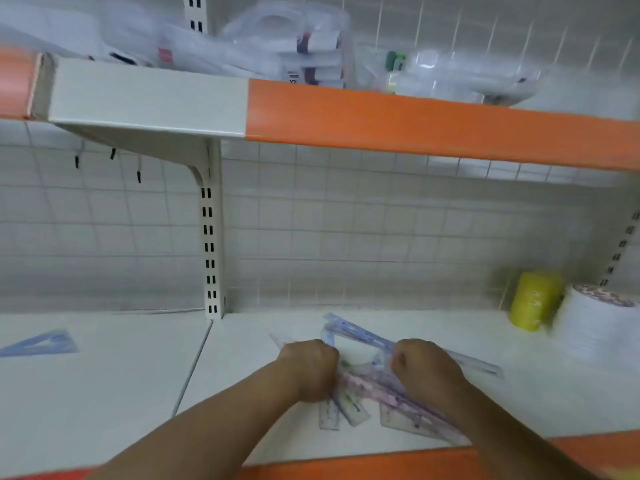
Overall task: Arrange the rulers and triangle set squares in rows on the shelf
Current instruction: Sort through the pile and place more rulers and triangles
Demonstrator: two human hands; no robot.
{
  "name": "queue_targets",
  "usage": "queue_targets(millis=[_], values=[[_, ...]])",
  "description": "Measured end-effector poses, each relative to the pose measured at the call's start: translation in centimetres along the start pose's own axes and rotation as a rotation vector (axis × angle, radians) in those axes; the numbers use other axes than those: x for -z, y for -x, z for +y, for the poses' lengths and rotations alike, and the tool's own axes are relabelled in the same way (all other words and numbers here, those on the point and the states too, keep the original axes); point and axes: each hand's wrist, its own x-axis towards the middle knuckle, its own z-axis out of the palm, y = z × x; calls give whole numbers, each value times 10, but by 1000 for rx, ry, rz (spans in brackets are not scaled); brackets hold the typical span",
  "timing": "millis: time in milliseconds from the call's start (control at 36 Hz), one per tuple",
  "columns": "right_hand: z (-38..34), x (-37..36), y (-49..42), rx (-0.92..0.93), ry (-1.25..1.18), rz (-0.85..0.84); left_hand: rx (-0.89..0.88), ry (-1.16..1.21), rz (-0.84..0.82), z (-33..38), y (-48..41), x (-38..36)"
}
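Left hand [309,370] and right hand [427,370], fingers curled, both grip a loose pile of clear rulers and set squares [381,391] lying between and under them on the white shelf [536,400]; its printing is too blurred to read. One blue set square [40,342] lies well apart, far left. Farther back on the right stand a yellow roll [535,301] and a white roll [602,327].

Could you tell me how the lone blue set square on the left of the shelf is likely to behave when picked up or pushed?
The blue set square looks thin and translucent, so it is probably light and fairly stiff. It lies flat on the smooth white shelf, so it would likely slide when pushed and be awkward to lift off.
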Motion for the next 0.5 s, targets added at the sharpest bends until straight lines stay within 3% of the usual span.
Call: queue_targets(millis=[111, 250, 500], values=[[23, -8, -11, -22, 35, 26, -31, 94, 30, 13, -8, 1], [33, -14, -23, -9, -1, 41, -72, 4, -26, 23, -17, -3], [34, -24, -34, 52, 2, 17, -111, -49, 44, 26, -20, -9]])
